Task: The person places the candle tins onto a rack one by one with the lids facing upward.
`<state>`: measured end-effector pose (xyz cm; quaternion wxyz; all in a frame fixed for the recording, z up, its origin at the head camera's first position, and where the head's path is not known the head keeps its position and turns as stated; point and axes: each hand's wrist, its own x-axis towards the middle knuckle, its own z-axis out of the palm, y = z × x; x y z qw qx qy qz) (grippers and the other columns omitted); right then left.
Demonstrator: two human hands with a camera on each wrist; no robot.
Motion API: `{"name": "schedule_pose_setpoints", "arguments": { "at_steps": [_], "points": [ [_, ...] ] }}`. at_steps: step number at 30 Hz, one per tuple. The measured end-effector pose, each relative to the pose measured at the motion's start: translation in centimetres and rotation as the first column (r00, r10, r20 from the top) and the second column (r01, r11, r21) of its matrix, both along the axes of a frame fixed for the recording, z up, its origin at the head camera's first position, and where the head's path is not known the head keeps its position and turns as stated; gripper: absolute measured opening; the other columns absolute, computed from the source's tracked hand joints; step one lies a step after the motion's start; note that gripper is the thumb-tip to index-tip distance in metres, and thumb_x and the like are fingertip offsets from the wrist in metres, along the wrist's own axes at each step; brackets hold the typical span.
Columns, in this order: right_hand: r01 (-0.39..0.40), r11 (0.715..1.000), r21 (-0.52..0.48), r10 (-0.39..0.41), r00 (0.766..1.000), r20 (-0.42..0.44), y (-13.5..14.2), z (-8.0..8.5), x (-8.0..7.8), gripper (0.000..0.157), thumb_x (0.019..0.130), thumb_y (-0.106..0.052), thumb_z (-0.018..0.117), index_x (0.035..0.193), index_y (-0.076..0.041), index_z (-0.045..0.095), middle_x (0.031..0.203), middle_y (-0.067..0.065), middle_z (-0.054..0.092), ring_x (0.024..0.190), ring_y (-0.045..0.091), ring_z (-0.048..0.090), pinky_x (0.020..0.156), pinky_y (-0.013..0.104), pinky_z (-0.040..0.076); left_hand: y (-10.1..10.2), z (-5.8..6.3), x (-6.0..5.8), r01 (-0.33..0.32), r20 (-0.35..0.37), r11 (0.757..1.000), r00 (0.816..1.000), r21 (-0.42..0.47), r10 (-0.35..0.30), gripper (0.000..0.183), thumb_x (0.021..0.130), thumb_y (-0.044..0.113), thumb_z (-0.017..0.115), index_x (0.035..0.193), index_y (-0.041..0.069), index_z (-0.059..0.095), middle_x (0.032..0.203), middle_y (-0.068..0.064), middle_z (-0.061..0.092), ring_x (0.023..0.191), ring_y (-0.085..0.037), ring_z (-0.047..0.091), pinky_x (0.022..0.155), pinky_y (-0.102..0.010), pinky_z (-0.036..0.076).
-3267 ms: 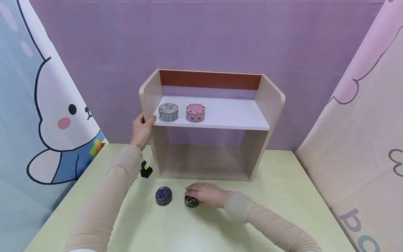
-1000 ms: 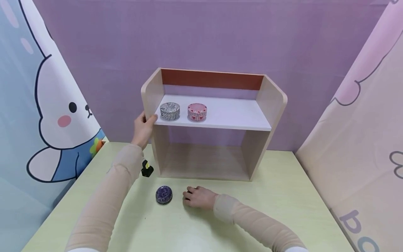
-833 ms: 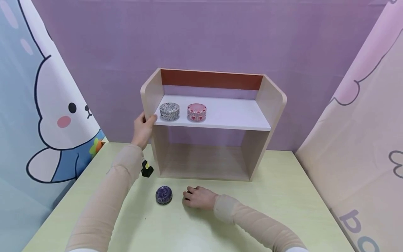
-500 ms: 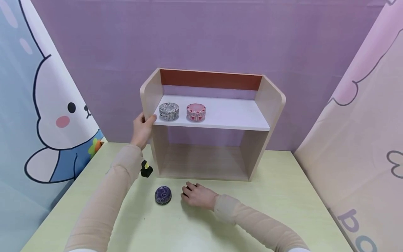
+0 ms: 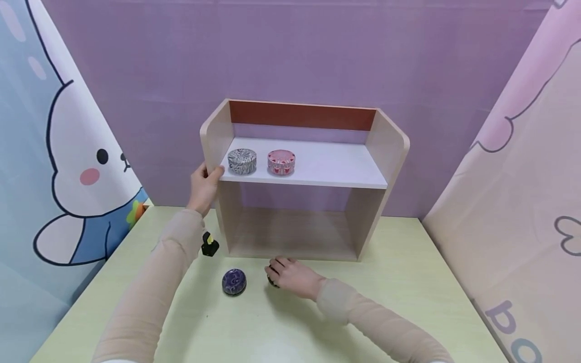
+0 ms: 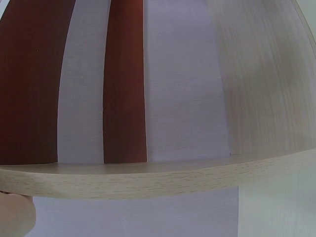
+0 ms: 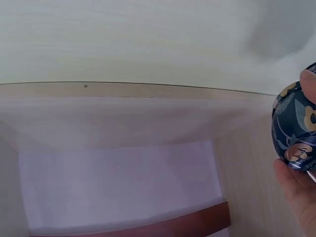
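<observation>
My left hand (image 5: 204, 189) grips the left side panel of a small wooden shelf unit (image 5: 383, 151), thumb on its front edge; in the left wrist view, part of the hand (image 6: 15, 215) shows by the panel edge. My right hand (image 5: 295, 276) holds a round tin, mostly covered from above. In the right wrist view this tin (image 7: 294, 123) is dark blue with a flower pattern, between thumb and fingers. A purple patterned tin (image 5: 234, 282) lies on the table left of that hand. On the white upper shelf stand a black-and-white tin (image 5: 242, 162) and a pink heart tin (image 5: 281, 162).
The unit's open lower compartment (image 5: 292, 232) faces me, behind my right hand. A small black object (image 5: 210, 246) sits beside the unit's left foot. The pale table (image 5: 408, 302) is bounded by a purple backdrop (image 5: 299, 50) and printed side curtains (image 5: 513, 201).
My right hand first covered the flowered tin on the table; it has now risen slightly with it, towards the shelf unit. My left hand keeps its hold on the panel.
</observation>
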<state>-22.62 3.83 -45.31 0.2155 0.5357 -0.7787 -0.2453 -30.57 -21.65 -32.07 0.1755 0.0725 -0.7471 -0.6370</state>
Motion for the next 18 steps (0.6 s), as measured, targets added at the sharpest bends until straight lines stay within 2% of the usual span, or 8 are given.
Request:
{"name": "schedule_pose_setpoints", "arguments": {
  "at_steps": [4, 9, 12, 15, 18],
  "points": [
    [0.027, 0.997, -0.077, -0.018, 0.993, 0.121, 0.6, 0.4, -0.1, 0.05, 0.083, -0.02, 0.066, 0.13, -0.012, 0.05, 0.124, 0.006, 0.056, 0.114, 0.019, 0.053, 0.092, 0.026, 0.045, 0.1, 0.0, 0.1, 0.0, -0.005, 1.0, 1.0, 0.002, 0.0, 0.047, 0.091, 0.03, 0.048, 0.133, 0.01, 0.045, 0.128, -0.011, 0.048, 0.11, -0.018, 0.045, 0.098, -0.036, 0.036],
    [0.059, 0.966, -0.251, 0.014, 0.96, 0.279, 1.4, 0.2, -0.4, 0.059, 0.077, -0.03, 0.072, 0.129, -0.01, 0.051, 0.124, 0.007, 0.055, 0.114, 0.02, 0.053, 0.091, 0.028, 0.046, 0.0, 0.1, 0.1, 0.006, -0.002, 1.0, 1.0, 0.001, -0.006, 0.047, 0.092, 0.031, 0.048, 0.133, 0.01, 0.045, 0.128, -0.011, 0.047, 0.112, -0.019, 0.044, 0.099, -0.037, 0.035],
    [0.103, 0.945, -0.31, 0.012, 0.937, 0.348, 1.8, 0.2, -0.4, 0.064, 0.074, -0.031, 0.075, 0.128, -0.009, 0.05, 0.125, 0.007, 0.054, 0.115, 0.021, 0.052, 0.092, 0.029, 0.046, 0.1, 0.0, 0.1, 0.004, -0.004, 1.0, 1.0, 0.002, -0.004, 0.046, 0.092, 0.031, 0.048, 0.133, 0.01, 0.046, 0.127, -0.011, 0.048, 0.111, -0.019, 0.044, 0.099, -0.037, 0.035],
    [0.173, 0.924, -0.34, -0.009, 0.901, 0.433, 2.0, 0.4, -0.3, 0.066, 0.073, -0.028, 0.076, 0.129, -0.007, 0.048, 0.126, 0.009, 0.053, 0.116, 0.022, 0.052, 0.093, 0.032, 0.045, 0.1, 0.1, 0.1, -0.003, -0.005, 1.0, 1.0, 0.004, 0.003, 0.045, 0.092, 0.03, 0.048, 0.132, 0.01, 0.046, 0.126, -0.011, 0.048, 0.109, -0.018, 0.045, 0.098, -0.036, 0.036],
    [0.271, 0.891, -0.364, -0.031, 0.837, 0.546, 2.1, 0.7, -0.1, 0.066, 0.073, -0.024, 0.076, 0.129, -0.006, 0.047, 0.128, 0.01, 0.052, 0.116, 0.024, 0.052, 0.095, 0.034, 0.044, 0.1, 0.1, 0.1, -0.003, -0.004, 1.0, 1.0, 0.007, 0.003, 0.046, 0.092, 0.03, 0.048, 0.132, 0.009, 0.046, 0.126, -0.011, 0.048, 0.109, -0.018, 0.045, 0.098, -0.036, 0.036]
  ]
}}
